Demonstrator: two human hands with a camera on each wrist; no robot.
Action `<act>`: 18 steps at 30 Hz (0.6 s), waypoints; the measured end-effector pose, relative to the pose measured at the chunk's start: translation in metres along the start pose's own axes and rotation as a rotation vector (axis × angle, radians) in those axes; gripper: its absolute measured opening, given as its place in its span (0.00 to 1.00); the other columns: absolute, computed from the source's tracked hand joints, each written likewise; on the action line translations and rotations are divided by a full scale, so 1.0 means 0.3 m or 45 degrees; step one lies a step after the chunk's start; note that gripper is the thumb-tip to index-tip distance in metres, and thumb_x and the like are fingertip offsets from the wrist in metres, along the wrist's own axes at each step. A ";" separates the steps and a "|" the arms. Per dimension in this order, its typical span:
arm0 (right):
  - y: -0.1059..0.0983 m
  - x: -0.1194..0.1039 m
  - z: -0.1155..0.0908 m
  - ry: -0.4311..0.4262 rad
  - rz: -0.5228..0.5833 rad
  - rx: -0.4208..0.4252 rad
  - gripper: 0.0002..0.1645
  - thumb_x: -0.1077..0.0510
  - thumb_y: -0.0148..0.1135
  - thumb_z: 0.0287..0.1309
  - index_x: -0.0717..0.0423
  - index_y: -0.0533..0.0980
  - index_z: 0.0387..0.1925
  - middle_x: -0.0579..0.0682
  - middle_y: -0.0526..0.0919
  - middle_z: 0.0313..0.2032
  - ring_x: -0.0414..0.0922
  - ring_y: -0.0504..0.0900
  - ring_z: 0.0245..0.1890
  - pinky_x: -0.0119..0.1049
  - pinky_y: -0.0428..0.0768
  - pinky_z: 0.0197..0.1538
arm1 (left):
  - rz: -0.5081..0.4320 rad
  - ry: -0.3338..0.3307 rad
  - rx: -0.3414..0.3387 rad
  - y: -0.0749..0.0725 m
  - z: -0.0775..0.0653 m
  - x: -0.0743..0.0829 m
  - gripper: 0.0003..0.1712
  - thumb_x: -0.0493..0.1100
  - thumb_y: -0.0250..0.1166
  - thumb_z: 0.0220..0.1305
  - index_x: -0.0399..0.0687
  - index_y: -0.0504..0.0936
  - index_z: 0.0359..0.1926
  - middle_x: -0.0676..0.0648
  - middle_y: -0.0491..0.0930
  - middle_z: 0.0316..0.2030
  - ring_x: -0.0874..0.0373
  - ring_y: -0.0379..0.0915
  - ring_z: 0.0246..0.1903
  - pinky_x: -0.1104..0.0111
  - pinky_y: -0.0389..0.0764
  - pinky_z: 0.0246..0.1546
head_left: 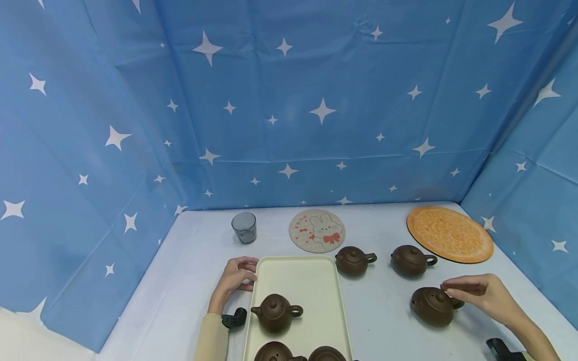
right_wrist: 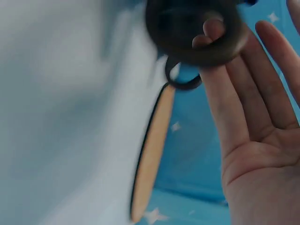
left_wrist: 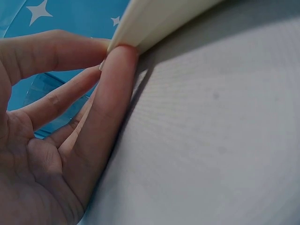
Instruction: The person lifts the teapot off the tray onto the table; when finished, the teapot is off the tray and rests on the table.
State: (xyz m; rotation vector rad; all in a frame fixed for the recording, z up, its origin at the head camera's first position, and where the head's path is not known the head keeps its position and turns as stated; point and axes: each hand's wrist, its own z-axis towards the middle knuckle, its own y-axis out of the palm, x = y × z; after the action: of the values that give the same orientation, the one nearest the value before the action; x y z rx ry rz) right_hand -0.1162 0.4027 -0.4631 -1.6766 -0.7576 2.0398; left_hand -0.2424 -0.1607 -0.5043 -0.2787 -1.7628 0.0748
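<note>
The pale cream tray [head_left: 300, 281] lies at front centre. My left hand [head_left: 239, 274] is at its left edge; in the left wrist view the thumb and a finger pinch the tray's rim [left_wrist: 133, 28]. On the tray stand a brown teapot [head_left: 275, 316] and two more, cut off by the view's lower edge. At right, my right hand [head_left: 480, 296] is at another brown teapot [head_left: 431, 307], fingertips close by its lid and handle. In the right wrist view its fingers look fairly straight, partly hidden behind that teapot's dark handle [right_wrist: 206, 58].
Two more brown teapots, one [head_left: 353, 260] beside the tray's far right corner and one [head_left: 410, 260] farther right, stand on the white table. Behind are a glass [head_left: 245, 228], a round rabbit mat [head_left: 311, 233] and an orange round mat [head_left: 449, 233]. Blue star-patterned cloth encloses the table.
</note>
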 end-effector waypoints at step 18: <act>0.349 -0.341 0.186 -0.163 0.220 -0.161 0.16 0.58 0.66 0.57 0.67 0.82 0.42 0.54 0.87 0.37 0.35 0.85 0.36 0.31 0.86 0.38 | -0.002 0.008 -0.012 -0.007 -0.002 -0.001 0.29 0.26 0.61 0.41 0.33 0.78 0.52 0.42 0.76 0.35 0.55 0.77 0.26 0.61 0.87 0.24</act>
State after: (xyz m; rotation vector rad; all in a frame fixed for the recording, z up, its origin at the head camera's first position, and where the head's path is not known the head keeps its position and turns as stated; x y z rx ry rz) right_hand -0.1457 0.2500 -0.4428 -1.7472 -0.8245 2.2793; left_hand -0.2419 -0.1627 -0.5039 -0.2841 -1.7574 0.0639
